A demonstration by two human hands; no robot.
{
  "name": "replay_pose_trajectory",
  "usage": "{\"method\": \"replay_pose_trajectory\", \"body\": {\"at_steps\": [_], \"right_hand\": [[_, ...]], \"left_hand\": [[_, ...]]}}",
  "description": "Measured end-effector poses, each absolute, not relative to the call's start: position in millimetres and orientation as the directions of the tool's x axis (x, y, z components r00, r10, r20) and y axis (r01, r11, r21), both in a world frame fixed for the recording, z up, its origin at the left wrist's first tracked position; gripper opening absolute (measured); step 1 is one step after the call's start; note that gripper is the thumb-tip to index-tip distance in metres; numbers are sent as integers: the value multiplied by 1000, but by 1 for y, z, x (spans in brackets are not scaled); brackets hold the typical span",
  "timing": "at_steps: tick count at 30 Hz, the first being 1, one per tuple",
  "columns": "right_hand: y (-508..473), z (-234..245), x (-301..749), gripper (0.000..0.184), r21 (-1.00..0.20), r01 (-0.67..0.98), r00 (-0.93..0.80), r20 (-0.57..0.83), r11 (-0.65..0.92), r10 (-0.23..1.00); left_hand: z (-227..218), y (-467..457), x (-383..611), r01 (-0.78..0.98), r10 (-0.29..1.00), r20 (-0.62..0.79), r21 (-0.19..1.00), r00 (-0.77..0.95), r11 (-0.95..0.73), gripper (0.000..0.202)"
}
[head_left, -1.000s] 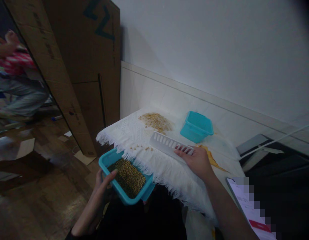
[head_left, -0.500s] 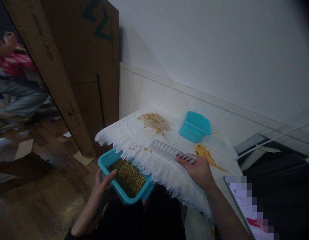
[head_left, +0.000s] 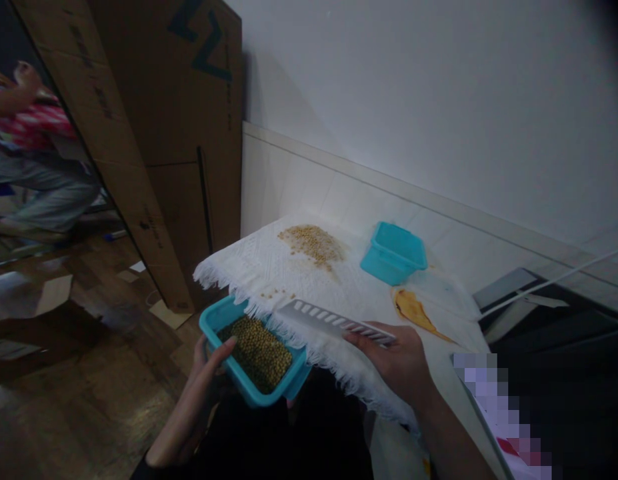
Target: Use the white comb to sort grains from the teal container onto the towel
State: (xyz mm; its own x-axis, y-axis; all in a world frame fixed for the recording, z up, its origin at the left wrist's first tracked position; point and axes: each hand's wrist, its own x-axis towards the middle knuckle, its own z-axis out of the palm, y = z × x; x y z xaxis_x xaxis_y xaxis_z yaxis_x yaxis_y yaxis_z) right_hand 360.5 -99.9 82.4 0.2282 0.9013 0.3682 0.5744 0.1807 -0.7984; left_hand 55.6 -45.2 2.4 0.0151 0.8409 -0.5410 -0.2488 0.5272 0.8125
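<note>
While L hand [head_left: 203,381] grips it, teal tub [head_left: 211,323] holds olive-brown beans [head_left: 259,350].

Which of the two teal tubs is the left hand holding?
The near tub, full of beans, held by the left hand below the fringe of the cloth; the far tub stands untouched by the wall.
</note>
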Motion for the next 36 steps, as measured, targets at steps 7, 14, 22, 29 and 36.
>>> {"method": "replay_pose_trajectory", "body": {"at_steps": [7, 14, 22, 29, 36], "right_hand": [[-71, 73, 370, 27, -773, 623, 337, 403, 120, 851], [-48, 69, 376, 34, -840, 537, 268, 262, 82, 927], [-65, 72, 363, 24, -845, 524, 281, 289, 106, 915], [-85, 78, 343, 16, -854, 497, 227, 296, 151, 928], [-64, 85, 345, 22, -815, 564, 280, 338, 131, 899]], "left_hand": [[-3, -44, 53, -251, 837, -548, 809, 6, 531, 96], [0, -41, 53, -241, 827, -561, 807, -30, 539, 91], [1, -40, 48, -253, 840, -543, 814, -9, 523, 95], [-2, -39, 47, -270, 831, -554, 807, -41, 525, 99], [5, -42, 49, -260, 834, -550, 811, -38, 524, 94]]}}
